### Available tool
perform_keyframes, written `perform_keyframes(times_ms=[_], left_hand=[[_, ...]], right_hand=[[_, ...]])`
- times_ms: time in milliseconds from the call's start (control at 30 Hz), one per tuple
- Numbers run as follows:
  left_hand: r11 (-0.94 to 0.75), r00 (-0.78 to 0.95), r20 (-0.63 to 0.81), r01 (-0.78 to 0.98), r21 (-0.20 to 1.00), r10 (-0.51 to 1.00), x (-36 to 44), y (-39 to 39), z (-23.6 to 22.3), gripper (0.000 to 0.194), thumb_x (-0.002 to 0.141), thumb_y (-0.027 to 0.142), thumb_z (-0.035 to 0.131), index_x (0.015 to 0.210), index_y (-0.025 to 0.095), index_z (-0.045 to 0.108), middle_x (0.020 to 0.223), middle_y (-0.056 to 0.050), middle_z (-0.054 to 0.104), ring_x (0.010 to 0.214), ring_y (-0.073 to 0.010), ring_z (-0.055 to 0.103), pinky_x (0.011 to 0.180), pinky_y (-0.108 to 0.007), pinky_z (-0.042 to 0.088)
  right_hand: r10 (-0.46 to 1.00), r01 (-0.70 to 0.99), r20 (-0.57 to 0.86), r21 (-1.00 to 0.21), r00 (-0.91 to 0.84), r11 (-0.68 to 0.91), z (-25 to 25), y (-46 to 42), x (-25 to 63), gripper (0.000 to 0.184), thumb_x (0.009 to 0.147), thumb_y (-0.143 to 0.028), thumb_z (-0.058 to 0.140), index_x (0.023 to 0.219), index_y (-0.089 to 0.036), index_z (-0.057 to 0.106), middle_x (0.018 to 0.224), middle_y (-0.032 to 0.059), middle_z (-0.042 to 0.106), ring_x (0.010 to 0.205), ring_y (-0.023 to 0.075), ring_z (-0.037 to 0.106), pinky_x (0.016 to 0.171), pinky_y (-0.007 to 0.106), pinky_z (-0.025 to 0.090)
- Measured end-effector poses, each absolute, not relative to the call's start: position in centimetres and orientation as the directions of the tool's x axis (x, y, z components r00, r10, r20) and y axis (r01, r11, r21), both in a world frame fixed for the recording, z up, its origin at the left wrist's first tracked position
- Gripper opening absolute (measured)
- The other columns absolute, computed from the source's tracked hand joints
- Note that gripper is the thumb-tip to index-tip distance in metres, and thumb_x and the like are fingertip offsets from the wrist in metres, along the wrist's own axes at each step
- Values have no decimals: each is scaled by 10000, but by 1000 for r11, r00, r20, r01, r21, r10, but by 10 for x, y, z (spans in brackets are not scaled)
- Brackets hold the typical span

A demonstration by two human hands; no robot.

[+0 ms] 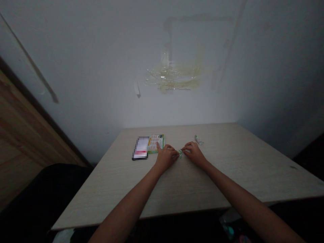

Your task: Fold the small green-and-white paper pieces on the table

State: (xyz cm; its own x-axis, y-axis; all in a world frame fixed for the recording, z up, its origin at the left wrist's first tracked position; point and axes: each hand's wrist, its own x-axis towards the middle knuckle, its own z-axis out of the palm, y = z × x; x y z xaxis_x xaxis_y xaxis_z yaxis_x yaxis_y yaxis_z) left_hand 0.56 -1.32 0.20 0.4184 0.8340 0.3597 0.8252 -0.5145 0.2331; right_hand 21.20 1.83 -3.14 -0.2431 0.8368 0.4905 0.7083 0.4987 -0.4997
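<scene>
Between my two hands, low over the middle of the table, is a small green-and-white piece, perhaps paper or plastic; it is too small to tell. My left hand pinches its left side, with the thumb side toward a printed booklet or card. From the right, my right hand has its fingertips closed on the upper right edge of the same piece. Just beyond the right hand lies a crumpled, partly clear scrap with some green on it.
A phone-like device with a blurred-out screen rests against the printed card at the left. The pale wooden table meets a grey wall with peeling clear tape. Below the front edge, at right, are bagged items.
</scene>
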Motion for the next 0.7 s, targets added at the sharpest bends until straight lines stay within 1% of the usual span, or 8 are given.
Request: perform_keyframes(times_ms=[133, 200, 400, 567, 700], left_hand=[[-527, 424, 384, 821, 219, 820, 5, -14, 0, 151, 904, 350, 618, 957, 353, 759, 987, 5, 755, 1127, -244, 560, 1101, -710, -150], [-528, 425, 388, 822, 214, 818, 5, -14, 0, 155, 909, 347, 611, 958, 351, 758, 980, 5, 754, 1118, -245, 562, 1093, -715, -160], [-520, 422, 375, 827, 213, 825, 4, -16, 1, 160, 914, 349, 605, 974, 348, 753, 994, 1, 752, 1127, -251, 553, 1070, -736, -175], [-511, 416, 375, 835, 203, 829, 5, -17, 2, 156, 916, 354, 608, 975, 348, 752, 1010, 6, 753, 1135, -245, 549, 1068, -716, -206], [-521, 426, 379, 831, 194, 821, 5, -16, 1, 149, 913, 358, 612, 972, 353, 749, 1008, 8, 754, 1129, -249, 550, 1062, -741, -182]], right_hand=[[850, 674, 478, -555, -222, 488, -33, 21, 216, 128, 838, -270, 666, 868, -230, 784, 969, 68, 666, 996, 223, 584, 958, 421, 429], [848, 662, 482, -565, -220, 492, -34, 22, 217, 126, 834, -265, 671, 870, -232, 787, 968, 67, 670, 997, 220, 586, 954, 410, 434], [836, 689, 483, -513, -261, 511, -35, 20, 216, 102, 833, -289, 698, 866, -265, 791, 994, 60, 673, 1010, 215, 580, 958, 409, 431], [823, 705, 500, -480, -270, 523, -37, 21, 216, 107, 837, -317, 701, 873, -277, 793, 1036, 66, 660, 1038, 219, 566, 966, 413, 428], [824, 719, 509, -473, -249, 509, -42, 23, 215, 113, 834, -336, 707, 869, -274, 795, 1017, 64, 649, 1024, 219, 553, 961, 409, 432]])
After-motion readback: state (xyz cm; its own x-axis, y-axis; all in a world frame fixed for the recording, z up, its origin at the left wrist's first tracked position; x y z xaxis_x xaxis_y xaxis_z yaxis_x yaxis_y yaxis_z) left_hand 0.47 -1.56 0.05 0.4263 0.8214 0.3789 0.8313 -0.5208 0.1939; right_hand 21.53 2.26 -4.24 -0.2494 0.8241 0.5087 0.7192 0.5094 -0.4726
